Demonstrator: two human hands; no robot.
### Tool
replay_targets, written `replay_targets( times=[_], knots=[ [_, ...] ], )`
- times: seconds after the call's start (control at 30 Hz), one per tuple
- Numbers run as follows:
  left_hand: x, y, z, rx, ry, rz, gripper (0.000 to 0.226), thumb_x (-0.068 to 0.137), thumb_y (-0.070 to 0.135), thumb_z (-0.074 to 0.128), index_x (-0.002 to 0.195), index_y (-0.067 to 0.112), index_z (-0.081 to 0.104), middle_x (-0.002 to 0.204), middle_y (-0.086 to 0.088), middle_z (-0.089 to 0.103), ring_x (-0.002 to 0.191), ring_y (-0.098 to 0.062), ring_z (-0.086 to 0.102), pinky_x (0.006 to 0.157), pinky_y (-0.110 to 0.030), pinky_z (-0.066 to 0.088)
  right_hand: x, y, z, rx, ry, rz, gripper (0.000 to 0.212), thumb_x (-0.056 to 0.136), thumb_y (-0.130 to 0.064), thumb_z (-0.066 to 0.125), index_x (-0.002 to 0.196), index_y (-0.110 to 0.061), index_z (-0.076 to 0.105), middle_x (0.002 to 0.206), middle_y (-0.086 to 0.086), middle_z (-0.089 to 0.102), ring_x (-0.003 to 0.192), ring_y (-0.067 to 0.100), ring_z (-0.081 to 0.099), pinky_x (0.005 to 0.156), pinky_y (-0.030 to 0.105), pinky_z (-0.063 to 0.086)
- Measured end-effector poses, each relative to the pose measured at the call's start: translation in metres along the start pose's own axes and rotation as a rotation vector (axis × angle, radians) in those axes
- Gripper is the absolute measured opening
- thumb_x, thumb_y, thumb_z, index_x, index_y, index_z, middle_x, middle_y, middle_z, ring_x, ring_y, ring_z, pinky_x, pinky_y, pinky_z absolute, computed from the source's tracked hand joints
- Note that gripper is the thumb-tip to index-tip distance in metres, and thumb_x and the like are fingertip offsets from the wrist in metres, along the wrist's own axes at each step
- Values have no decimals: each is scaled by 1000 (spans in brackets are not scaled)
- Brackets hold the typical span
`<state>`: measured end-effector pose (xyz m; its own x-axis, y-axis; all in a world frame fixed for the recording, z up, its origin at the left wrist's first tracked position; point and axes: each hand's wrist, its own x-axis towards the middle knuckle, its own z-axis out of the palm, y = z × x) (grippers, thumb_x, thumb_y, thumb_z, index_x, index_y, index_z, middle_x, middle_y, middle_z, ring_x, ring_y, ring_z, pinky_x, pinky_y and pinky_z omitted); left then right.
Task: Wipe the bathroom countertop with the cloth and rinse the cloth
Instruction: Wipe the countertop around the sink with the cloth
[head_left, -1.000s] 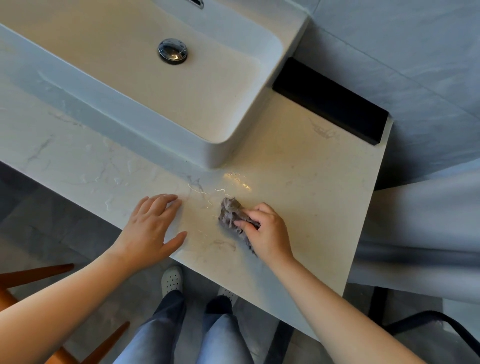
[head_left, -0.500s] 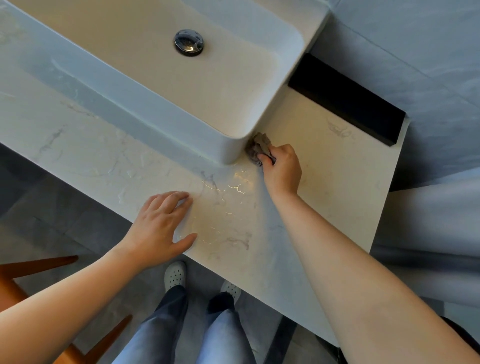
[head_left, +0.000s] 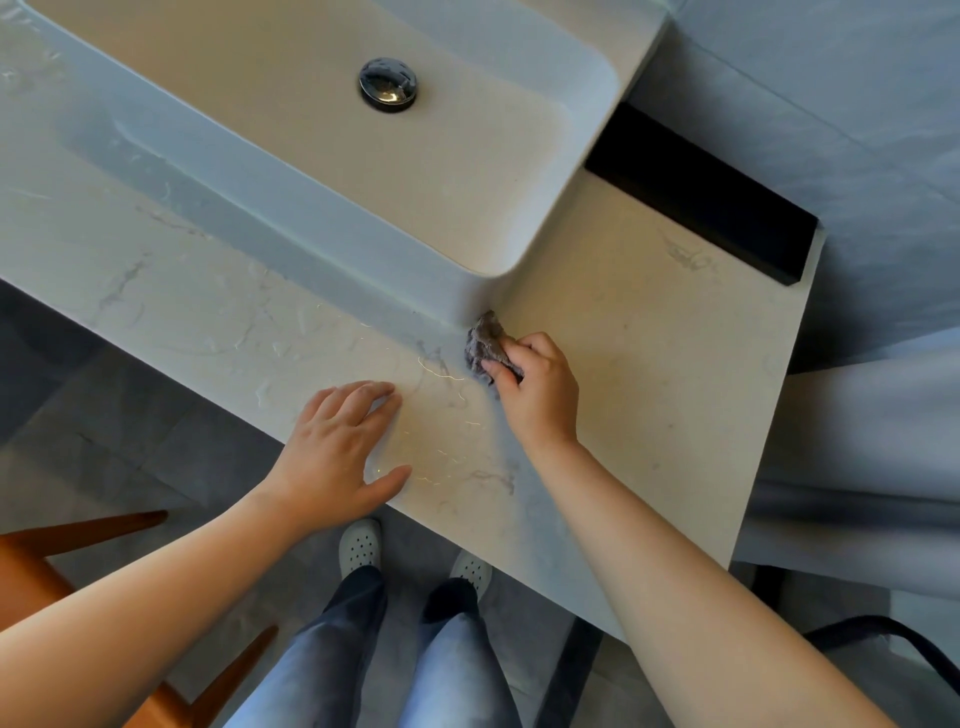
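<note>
A small crumpled grey cloth (head_left: 485, 345) lies pressed on the pale marble countertop (head_left: 649, 364), just below the front right corner of the white basin (head_left: 332, 249). My right hand (head_left: 540, 387) is closed on the cloth, and part of the cloth is hidden under its fingers. My left hand (head_left: 340, 449) rests flat on the countertop near its front edge, fingers spread, holding nothing. Thin wet streaks shine on the marble between the two hands.
A chrome drain plug (head_left: 388, 84) sits in the basin. A black block (head_left: 701, 195) lies along the wall at the counter's back right. A wooden chair (head_left: 78, 551) stands at the lower left. My legs and white shoes are below the counter edge.
My right hand swept the cloth from the counter's front up to the basin's corner, then drew it back a little toward me. My left hand stayed planted.
</note>
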<state>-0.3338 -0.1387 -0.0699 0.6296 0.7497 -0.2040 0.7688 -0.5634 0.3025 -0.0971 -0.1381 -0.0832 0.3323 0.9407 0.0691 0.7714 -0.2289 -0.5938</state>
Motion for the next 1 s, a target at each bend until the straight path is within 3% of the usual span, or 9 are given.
replay_targets(
  times=[0.2, 0.33, 0.47, 0.57, 0.73, 0.83, 1.0],
  knots=[
    [0, -5, -2, 17, -23, 33, 78, 78, 63, 43, 134, 10, 52, 138, -5, 49, 127, -26, 43, 106, -44, 33, -31, -8, -10, 45, -248, -68, 30, 79, -23, 73, 108, -15, 72, 88, 1, 60, 80, 20, 56, 64, 30, 46],
    [-1, -6, -5, 32, -45, 48, 79, 77, 64, 41, 134, 10, 52, 139, -5, 48, 127, -26, 43, 105, -45, 34, -55, -14, -29, 117, -396, -51, 26, 80, -21, 73, 105, -14, 73, 78, -5, 50, 70, 17, 51, 62, 30, 42],
    [-1, -4, -7, 36, -61, 51, 81, 78, 65, 39, 134, 7, 52, 139, -8, 48, 128, -28, 43, 106, -47, 35, -61, -17, -56, 235, -130, 76, 15, 80, -16, 74, 94, -10, 74, 80, -6, 56, 72, 11, 56, 64, 20, 43],
    [-1, 7, -11, 25, -52, 59, 80, 79, 64, 38, 132, 5, 53, 139, -10, 47, 128, -30, 44, 107, -46, 34, -64, -6, -78, 189, 52, 146, 8, 80, -15, 73, 87, -11, 74, 79, -6, 56, 72, 7, 56, 63, 13, 41],
    [-5, 39, -10, -107, -56, 199, 75, 82, 62, 37, 136, 11, 49, 137, -4, 49, 127, -25, 44, 105, -38, 37, -92, 34, -112, 74, 181, 301, 16, 84, -16, 70, 98, -9, 73, 87, 1, 58, 78, 14, 57, 65, 4, 38],
    [-11, 62, -2, -121, -84, 267, 73, 84, 60, 38, 136, 11, 49, 136, -3, 49, 126, -23, 45, 105, -35, 37, -111, 63, -129, 53, 227, 371, 17, 84, -17, 70, 99, -9, 73, 88, -1, 56, 77, 12, 56, 66, 5, 37],
    [-23, 95, 20, -89, -102, 322, 66, 85, 56, 44, 130, 9, 55, 130, -5, 55, 120, -25, 52, 100, -36, 43, -128, 107, -149, -20, 239, 404, 15, 85, -18, 68, 97, -10, 73, 89, -1, 55, 78, 15, 56, 64, 20, 39]
  ],
)
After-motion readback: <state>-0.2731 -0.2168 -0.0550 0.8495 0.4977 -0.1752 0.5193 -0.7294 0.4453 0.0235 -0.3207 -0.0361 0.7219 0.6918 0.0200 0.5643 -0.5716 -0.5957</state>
